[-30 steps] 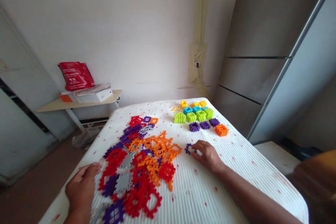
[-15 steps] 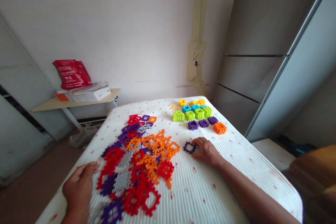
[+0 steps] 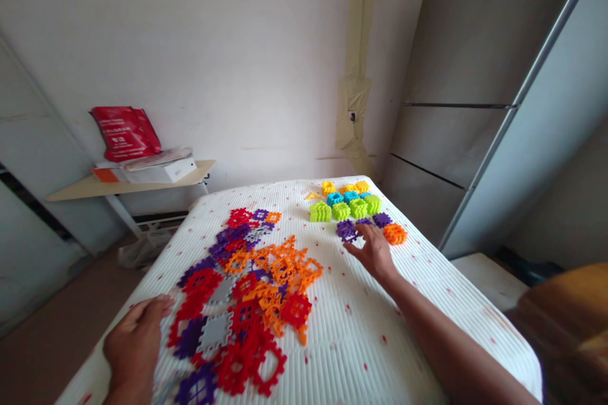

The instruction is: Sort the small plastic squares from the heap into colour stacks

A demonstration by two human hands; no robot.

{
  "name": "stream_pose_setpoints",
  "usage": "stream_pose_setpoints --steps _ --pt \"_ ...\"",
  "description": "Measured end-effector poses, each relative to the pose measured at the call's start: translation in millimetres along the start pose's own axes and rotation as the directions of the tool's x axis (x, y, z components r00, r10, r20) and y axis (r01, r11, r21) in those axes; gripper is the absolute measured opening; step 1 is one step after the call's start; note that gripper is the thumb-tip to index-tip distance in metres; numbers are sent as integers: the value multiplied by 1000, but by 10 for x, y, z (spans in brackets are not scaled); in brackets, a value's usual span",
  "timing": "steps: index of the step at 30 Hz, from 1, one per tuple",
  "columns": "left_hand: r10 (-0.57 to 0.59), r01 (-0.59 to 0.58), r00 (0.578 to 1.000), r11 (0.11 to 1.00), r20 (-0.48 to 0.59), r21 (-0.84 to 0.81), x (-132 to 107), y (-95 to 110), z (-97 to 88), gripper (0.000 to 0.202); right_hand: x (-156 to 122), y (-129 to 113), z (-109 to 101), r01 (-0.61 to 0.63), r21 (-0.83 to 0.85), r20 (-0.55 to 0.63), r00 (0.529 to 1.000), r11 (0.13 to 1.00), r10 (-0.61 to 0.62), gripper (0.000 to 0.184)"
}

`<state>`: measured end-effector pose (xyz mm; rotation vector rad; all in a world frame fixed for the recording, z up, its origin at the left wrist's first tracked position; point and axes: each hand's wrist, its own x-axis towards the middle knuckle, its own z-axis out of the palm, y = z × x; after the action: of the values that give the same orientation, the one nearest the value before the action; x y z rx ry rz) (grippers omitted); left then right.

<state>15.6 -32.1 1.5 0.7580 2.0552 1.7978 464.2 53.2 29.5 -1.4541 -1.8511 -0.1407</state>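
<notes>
At the purple stack (image 3: 346,231) on the right side of the table, my right hand (image 3: 375,252) pinches a purple notched plastic piece (image 3: 352,235) at the stack's near right corner. Thumb and forefinger lie on either side of that corner, and they partly hide the purple stack behind. My left hand (image 3: 135,342) rests at the table's left edge, its fingers closed together and nothing visible in them. Beside it spreads a loose pile of notched plastic pieces: red ones (image 3: 237,364), orange ones (image 3: 285,266), purple ones (image 3: 197,386) and grey ones (image 3: 216,330).
Sorted stacks stand at the far right of the white ribbed tablecloth (image 3: 342,354): yellow (image 3: 327,187), blue (image 3: 335,199), green (image 3: 320,212) and orange (image 3: 395,234). A side table (image 3: 71,188) with a red bag (image 3: 124,133) is at left. A tall cabinet (image 3: 451,76) stands at right.
My right hand has moved away from me, carrying the purple piece from the bare cloth to the purple stack. My left hand has stayed in place. The view has shifted slightly.
</notes>
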Motion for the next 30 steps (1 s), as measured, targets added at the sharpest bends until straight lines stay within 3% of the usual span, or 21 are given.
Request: stream_pose_setpoints --steps 2,6,12,19,30 --pt "-12 12 1000 1000 4 -9 2 4 1 25 165 26 39 -76 -91 -44 996 993 72 31" --pt "-13 14 1000 1000 13 -18 13 -8 -8 23 326 38 177 -188 -208 -6 982 960 191 28" --pt "-39 39 999 998 -2 -42 37 -65 -3 20 307 69 264 -189 -251 28 979 949 203 28" --pt "-20 20 1000 1000 -2 -2 -39 32 -12 20 304 100 279 -207 -262 59 972 943 229 31" --pt "82 -82 997 995 15 61 12 -8 -2 28 284 36 217 -183 -277 33 979 943 200 34"
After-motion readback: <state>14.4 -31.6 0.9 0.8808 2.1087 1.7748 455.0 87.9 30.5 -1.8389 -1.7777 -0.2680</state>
